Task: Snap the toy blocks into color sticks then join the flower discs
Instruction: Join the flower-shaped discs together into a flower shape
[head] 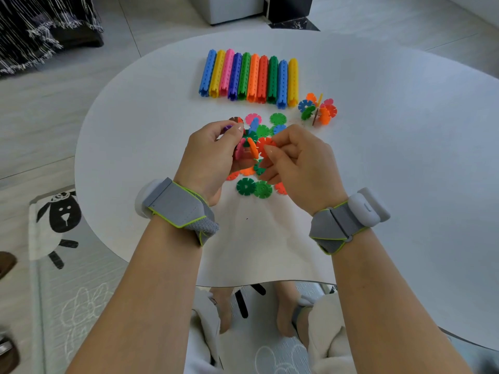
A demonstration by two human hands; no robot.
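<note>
White oval bench (405, 157), glossy, soft even light. Pale tiled floor (67, 85). Grey mat (81, 287) at left, sheep drawing (60, 211). Dark fringed fabric (32, 31) far left; white box (229, 9) beside black block (289, 8) beyond.

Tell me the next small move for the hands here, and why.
Probably press the red disc pinched by the right hand slot-first onto the disc cluster held in the left hand. The two sit close together, the colour sticks lie finished in a row, and loose discs wait on the table.
</note>
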